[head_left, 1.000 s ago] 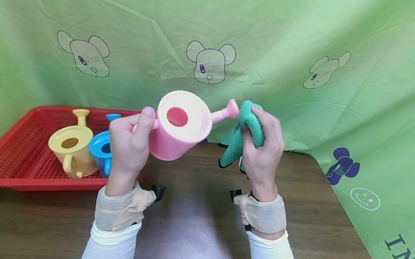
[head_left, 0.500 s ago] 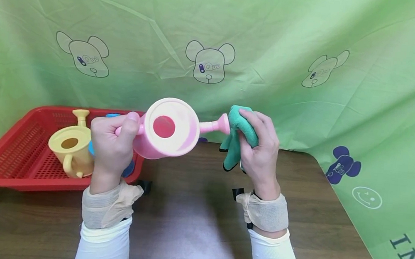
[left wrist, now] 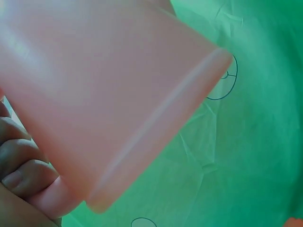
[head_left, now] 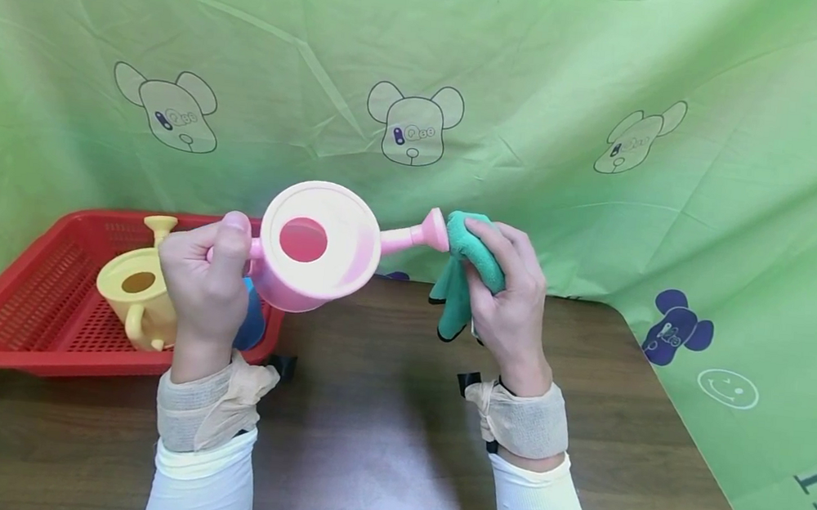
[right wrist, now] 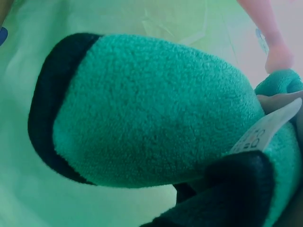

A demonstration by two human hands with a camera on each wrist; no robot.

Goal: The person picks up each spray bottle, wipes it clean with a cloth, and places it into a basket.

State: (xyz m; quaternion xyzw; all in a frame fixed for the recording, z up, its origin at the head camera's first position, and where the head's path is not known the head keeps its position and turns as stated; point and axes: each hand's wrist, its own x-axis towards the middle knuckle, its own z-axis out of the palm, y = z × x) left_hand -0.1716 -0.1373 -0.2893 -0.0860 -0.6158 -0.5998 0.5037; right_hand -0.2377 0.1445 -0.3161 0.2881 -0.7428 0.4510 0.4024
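Observation:
My left hand (head_left: 206, 285) grips the handle of a pink watering can (head_left: 321, 246), held up above the table with its round top opening facing the head camera. In the left wrist view the can's wall (left wrist: 109, 94) fills most of the picture, and curled fingers (left wrist: 28, 177) show around the handle. My right hand (head_left: 511, 298) pinches a folded green cloth (head_left: 479, 249) with black edging, its loose ends hanging down. The can's spout head is right at the cloth's fold. From the right wrist, a white tag (right wrist: 270, 125) shows on the cloth.
A red perforated basket (head_left: 0, 314) stands at the left of the wooden table (head_left: 375, 449). Inside are a yellow watering can (head_left: 142, 295) and a blue one (head_left: 252, 322), partly hidden behind my left hand. A green printed curtain (head_left: 530, 70) hangs behind.
My left hand has moved left with the pink can, tipping its top more toward the head camera. The right hand and cloth have shifted slightly left and down, staying by the spout head.

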